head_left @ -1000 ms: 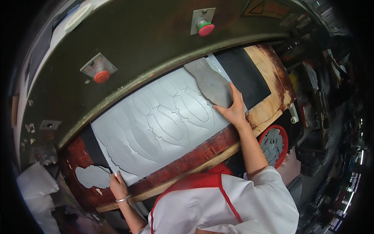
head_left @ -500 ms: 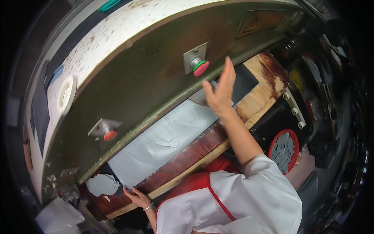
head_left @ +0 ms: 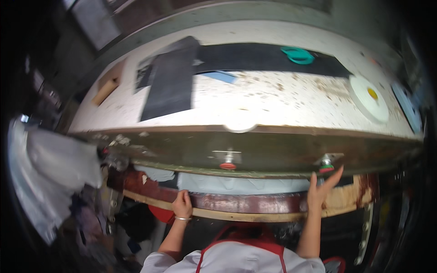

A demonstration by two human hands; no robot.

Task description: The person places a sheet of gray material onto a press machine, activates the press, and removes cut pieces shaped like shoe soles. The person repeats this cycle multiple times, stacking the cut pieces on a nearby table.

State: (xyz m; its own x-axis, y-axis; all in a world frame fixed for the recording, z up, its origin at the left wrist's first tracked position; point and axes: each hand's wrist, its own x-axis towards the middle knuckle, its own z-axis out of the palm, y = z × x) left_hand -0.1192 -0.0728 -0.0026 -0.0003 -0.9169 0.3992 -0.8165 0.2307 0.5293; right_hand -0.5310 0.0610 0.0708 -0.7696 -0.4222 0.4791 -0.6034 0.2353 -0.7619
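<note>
A light grey sheet (head_left: 246, 184) with raised or cut outlines lies on a red-brown board (head_left: 250, 203) under the overhanging front of a dark green machine (head_left: 273, 150). My left hand (head_left: 183, 207), with a bracelet at the wrist, is closed at the board's near side by the sheet's left end; what its fingers pinch, if anything, is hidden. My right hand (head_left: 317, 193) is raised over the sheet's right end with fingers and thumb spread, holding nothing. Its fingertips are close to a push button with a green ring (head_left: 326, 167); contact cannot be told.
Left along the machine front is a red push button (head_left: 228, 165). Grey scraps (head_left: 157, 174) lie at the board's left end. The machine's white top (head_left: 282, 102) carries black sheets (head_left: 170, 84), a teal ring-shaped item (head_left: 298, 55) and a white roll (head_left: 369, 98). Plastic sheeting (head_left: 59, 168) hangs at left.
The view has swung up and levelled, bringing the machine's top into sight. My right hand stays raised and spread near the green-ringed button. My left hand stays by the sheet's left end, fingers now curled.
</note>
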